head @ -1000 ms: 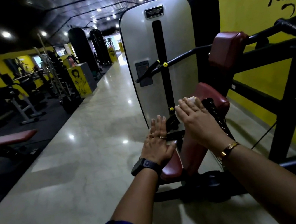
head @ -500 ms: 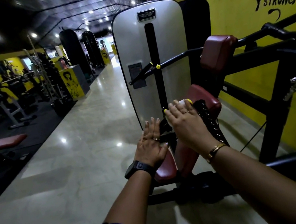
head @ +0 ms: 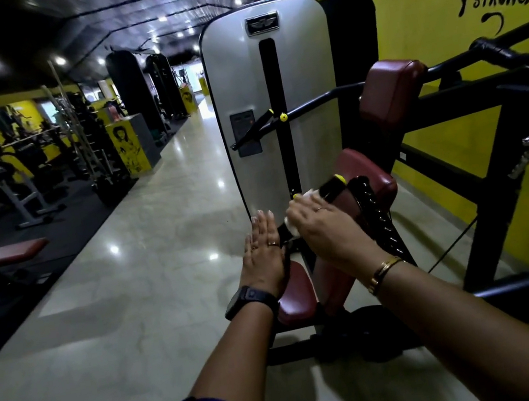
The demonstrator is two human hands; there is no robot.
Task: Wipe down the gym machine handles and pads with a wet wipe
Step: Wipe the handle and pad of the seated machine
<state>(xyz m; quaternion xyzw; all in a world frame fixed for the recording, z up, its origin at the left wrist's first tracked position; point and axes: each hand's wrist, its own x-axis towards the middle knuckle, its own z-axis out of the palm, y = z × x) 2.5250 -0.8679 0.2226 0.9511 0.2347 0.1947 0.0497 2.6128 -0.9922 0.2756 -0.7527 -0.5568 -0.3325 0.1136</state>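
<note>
Tile floor (head: 120, 327) under gym machine (head: 237, 83), yellow wall (head: 418, 20)

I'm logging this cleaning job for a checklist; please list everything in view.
handle: one, black with yellow end cap, low centre
wet wipe: one, white, wrapped on the handle
pads: at least three, maroon, on the black frame
weight-stack cover: one, silver, behind the handle
lever: one, black with yellow knob, across the cover
bench: one, maroon, far left
wall: one, yellow with black lettering, right
left grip: one, fingers straight, black watch on the wrist
right grip: one, curled round the wet wipe, gold bracelet on the wrist
</note>
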